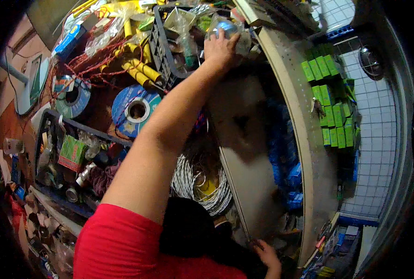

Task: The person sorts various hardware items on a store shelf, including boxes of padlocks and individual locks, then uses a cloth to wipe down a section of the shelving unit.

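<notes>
My left hand reaches far forward over a black plastic crate. Its spread fingers touch a clear plastic bag with a round blue item inside. Whether they grip the bag is not clear. Other plastic-wrapped goods and a pale open box lie in the same crate. Low on the right, my right hand is by the end of a pale shelf panel, fingertips at its edge. The dark surroundings hide whether it holds anything.
Two blue cable spools and yellow rolls with red twisted wire lie left of my arm. A second black crate holds mixed parts. Coiled black-and-white cord sits beneath my arm. Green boxes are stacked beyond the tan shelf edge.
</notes>
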A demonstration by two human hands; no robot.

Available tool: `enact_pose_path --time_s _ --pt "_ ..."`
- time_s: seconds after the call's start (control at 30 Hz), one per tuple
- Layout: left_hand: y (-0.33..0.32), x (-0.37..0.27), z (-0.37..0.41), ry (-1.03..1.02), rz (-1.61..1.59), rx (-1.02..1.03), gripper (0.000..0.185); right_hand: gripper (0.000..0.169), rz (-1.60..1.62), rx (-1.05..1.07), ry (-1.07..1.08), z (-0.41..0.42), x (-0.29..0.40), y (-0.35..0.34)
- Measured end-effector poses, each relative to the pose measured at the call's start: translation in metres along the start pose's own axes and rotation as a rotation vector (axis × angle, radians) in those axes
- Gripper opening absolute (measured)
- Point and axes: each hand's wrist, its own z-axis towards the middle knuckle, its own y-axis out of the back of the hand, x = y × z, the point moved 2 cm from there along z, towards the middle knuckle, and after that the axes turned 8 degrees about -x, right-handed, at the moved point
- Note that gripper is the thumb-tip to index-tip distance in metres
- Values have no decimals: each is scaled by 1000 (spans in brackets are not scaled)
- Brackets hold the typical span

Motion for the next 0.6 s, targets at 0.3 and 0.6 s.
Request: enact_pose_path --time_s 0.3,0.6 --pt "-11 6 -11 -145 -128 -19 26 39 123 67 31 12 6 -1" --pt "31 129 62 562 -1141 -208 21 44 94 145 105 19 73 14"
